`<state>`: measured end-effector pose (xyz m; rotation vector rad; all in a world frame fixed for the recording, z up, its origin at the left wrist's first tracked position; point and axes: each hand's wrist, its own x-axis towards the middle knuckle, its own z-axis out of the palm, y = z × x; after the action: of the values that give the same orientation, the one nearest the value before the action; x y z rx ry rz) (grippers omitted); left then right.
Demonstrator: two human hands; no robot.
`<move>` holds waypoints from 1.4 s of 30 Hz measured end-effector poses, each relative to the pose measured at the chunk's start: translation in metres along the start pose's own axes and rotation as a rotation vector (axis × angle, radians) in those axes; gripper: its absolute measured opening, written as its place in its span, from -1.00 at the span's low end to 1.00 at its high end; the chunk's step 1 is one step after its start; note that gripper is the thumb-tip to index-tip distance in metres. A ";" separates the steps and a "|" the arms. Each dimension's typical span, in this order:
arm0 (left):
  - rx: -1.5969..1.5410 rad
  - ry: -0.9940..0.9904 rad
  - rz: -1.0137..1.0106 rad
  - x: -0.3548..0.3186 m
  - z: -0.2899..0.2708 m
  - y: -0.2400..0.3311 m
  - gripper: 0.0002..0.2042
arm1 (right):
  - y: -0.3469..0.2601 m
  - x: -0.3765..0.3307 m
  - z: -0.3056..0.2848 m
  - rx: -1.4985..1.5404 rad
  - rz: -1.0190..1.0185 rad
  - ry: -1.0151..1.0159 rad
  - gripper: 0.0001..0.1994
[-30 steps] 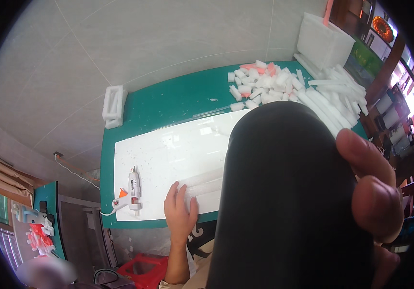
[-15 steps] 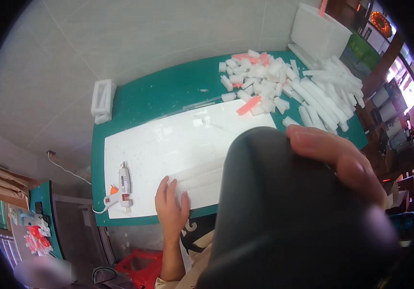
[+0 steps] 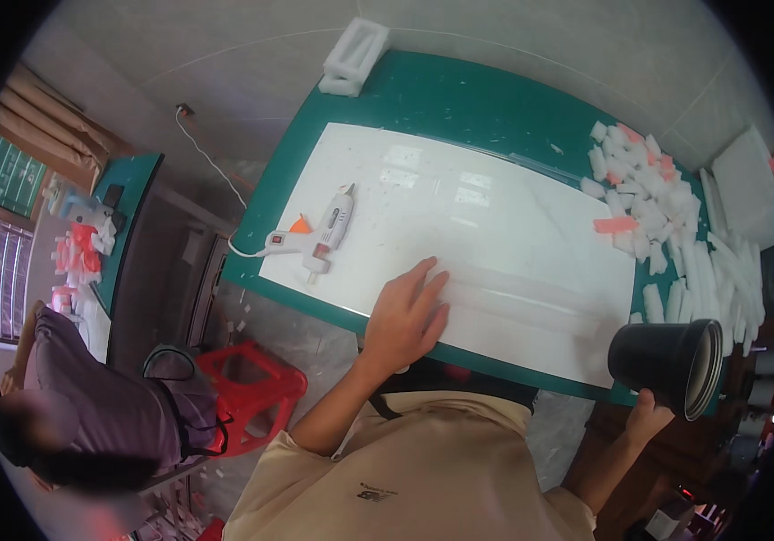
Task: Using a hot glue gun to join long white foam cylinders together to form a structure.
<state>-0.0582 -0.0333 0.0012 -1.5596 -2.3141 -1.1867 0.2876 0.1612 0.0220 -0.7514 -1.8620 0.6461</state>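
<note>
Two hands are at work over a green desk [image 3: 459, 99] topped with a white board [image 3: 495, 207]. Far left, apart from this, another person in a purple shirt [image 3: 107, 406] bends beside a red stool [image 3: 256, 392]. On the board's left part lies a white glue gun [image 3: 328, 230], flat on its side, its cord trailing off the desk's left edge, seemingly parked within reach. The left hand [image 3: 405, 316] rests palm down near the board's near edge, fingers [image 3: 427, 279] spread flat on the end of a long white foam strip [image 3: 531, 302], probably to steady it. The board's middle offers open room. Right of it, cut foam pieces [image 3: 648, 194] crowd the desk's far right edge. The right hand [image 3: 648, 419] grips a black cup [image 3: 666, 361] from below, fingers wrapped around it, just off the desk's near right corner.
</note>
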 end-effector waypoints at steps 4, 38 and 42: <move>0.015 0.001 0.022 -0.001 -0.001 -0.001 -0.57 | 0.018 -0.016 -0.003 -0.003 0.168 0.203 -0.11; 0.106 -0.059 0.049 0.002 -0.011 0.008 -0.52 | 0.109 -0.034 -0.008 -0.053 0.097 0.509 -0.26; 0.082 -0.126 0.148 0.009 -0.013 0.004 -0.52 | 0.106 -0.032 -0.004 -0.025 0.050 0.465 -0.17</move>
<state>-0.0630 -0.0343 0.0166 -1.7871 -2.2429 -0.9739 0.3243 0.2084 -0.0715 -0.8828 -1.4302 0.4336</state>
